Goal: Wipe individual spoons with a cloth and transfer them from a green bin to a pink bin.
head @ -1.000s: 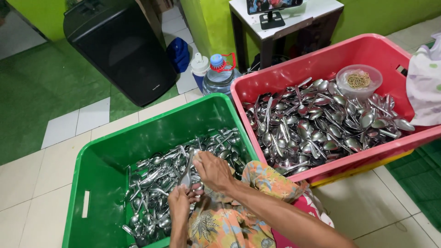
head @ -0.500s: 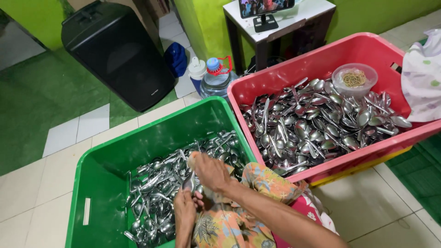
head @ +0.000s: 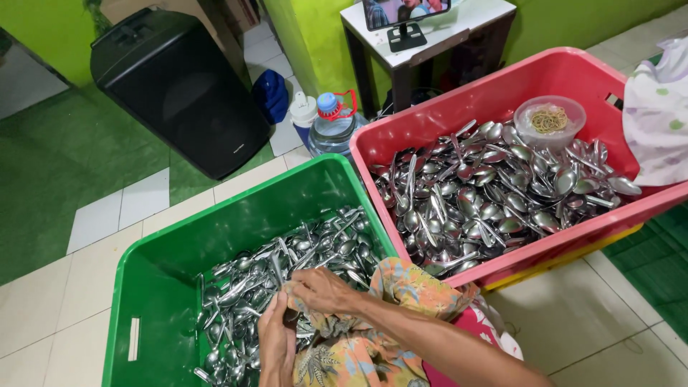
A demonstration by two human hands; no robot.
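A green plastic crate [head: 236,215] on the floor holds a heap of metal spoons [head: 315,247]. Both hands meet over its near right part. My right hand [head: 324,289] reaches in from the right, its fingers closed around a small bunch of spoons [head: 278,271] whose ends stick up. Just below it, my left hand [head: 276,342] has its fingers curled up against the same bunch. A patterned orange cloth [head: 416,287] lies over my lap and the crate's edge.
A red crate [head: 466,100] on the right is piled with spoons and carries a clear tub of rubber bands [head: 550,120]. Behind stand a black speaker box [head: 183,86], a water jug [head: 333,125], a small table [head: 430,29] and a pale cloth [head: 659,115].
My right hand has drawn back from the spoon heap toward my left hand, and the two now close together on a bunch of spoons.
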